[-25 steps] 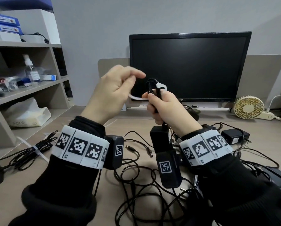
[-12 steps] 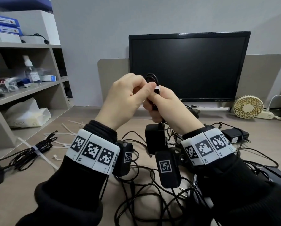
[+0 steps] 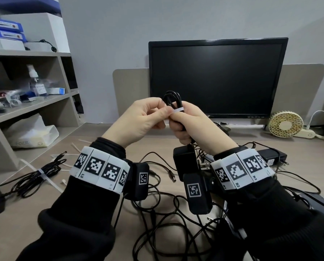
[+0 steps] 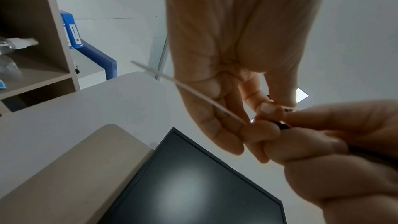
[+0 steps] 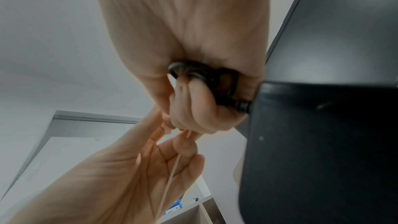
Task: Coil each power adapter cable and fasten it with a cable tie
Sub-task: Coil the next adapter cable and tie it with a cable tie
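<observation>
Both hands are raised in front of the monitor (image 3: 217, 78), well above the desk (image 3: 35, 213). The right hand (image 3: 190, 125) is clamped in a fist around the coiled cable (image 3: 173, 99), whose looped top sticks up out of the fist toward the monitor while its adapter block (image 3: 185, 162) hangs straight down below the wrist; the bundle's long axis is thus roughly upright. The white cable tie (image 3: 178, 110) crosses the bundle sideways at the top of the fist. The left hand (image 3: 144, 119), directly to the left of the bundle and touching the right hand, pinches the tie between thumb and fingertip, and the left wrist view shows the tie's free tail (image 4: 187, 91) running back across the palm, away from the bundle. Whether the tail has passed through the tie's head is hidden by the fingers. The tightening pull probably goes leftward, away from the monitor's centre, where open air leaves room; loose cables (image 3: 157, 223) lie on the desk below, well apart from the hands.
</observation>
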### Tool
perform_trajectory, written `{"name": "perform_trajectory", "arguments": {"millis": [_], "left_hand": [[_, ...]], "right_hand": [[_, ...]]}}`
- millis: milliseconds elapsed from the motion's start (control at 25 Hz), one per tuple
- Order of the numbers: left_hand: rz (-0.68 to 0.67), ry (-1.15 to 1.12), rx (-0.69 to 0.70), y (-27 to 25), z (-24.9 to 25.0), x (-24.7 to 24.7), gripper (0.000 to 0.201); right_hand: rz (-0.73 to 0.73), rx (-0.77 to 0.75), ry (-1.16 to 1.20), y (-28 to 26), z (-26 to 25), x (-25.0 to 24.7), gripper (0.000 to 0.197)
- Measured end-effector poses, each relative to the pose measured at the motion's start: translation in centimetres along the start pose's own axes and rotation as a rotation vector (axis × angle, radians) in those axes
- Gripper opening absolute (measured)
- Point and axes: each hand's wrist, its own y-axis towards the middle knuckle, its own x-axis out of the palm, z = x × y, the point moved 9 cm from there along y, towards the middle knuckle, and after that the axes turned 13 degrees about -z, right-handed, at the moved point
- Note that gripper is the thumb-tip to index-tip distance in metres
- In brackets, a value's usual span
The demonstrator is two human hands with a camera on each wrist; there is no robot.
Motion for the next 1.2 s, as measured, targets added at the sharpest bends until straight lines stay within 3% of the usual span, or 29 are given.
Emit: {"name": "perform_trajectory", "arguments": {"millis": [120, 240, 320, 360, 480, 640, 720, 800, 920, 1200], "left_hand": [[0.073, 0.09, 0.002, -0.1, 0.1, -0.4, 0.025], [0.103, 0.164, -0.024, -0.2, 0.3, -0.7, 0.031], [0.071, 0.176, -0.02, -0.3, 0.7, -0.5, 0.017], [0.048, 0.145, -0.015, -0.5, 1.0, -0.3, 0.009], [0.004, -0.003, -0.02, -1.3, 1.5, -0.7, 0.02], [-0.131, -0.281, 0.093, -2.3, 2.4, -0.8, 0.043], [-0.15, -0.339, 0.139, -2.1, 2.5, -0.5, 0.041], [-0.041, -0.231, 0.154, -1.7, 2.7, -0.7, 0.021], [0.06, -0.068, 0.164, -1.2, 3.0, -0.7, 0.013], [-0.081, 0.109, 0.033, -0.4, 1.3, 1.0, 0.021]], "right_hand": [[-0.01, 0.034, 0.096, 0.3, 0.5, -0.1, 0.012], [0.049, 0.004, 0.039, 0.4, 0.8, -0.5, 0.013], [0.094, -0.033, 0.066, 0.3, 0.8, -1.0, 0.008], [0.108, -0.057, 0.114, 0.1, 0.7, -1.3, 0.008], [0.115, -0.115, 0.331, -0.2, 0.3, -2.3, 0.017], [0.042, -0.141, 0.56, -0.4, 0.1, -2.2, 0.026], [0.011, -0.138, 0.598, -0.3, 0.1, -2.0, 0.03], [-0.002, -0.115, 0.592, -0.3, 0.2, -1.9, 0.033], [-0.001, -0.093, 0.58, -0.3, 0.4, -1.9, 0.035], [-0.18, -0.193, 0.798, -0.4, -0.4, -1.3, 0.03]]}}
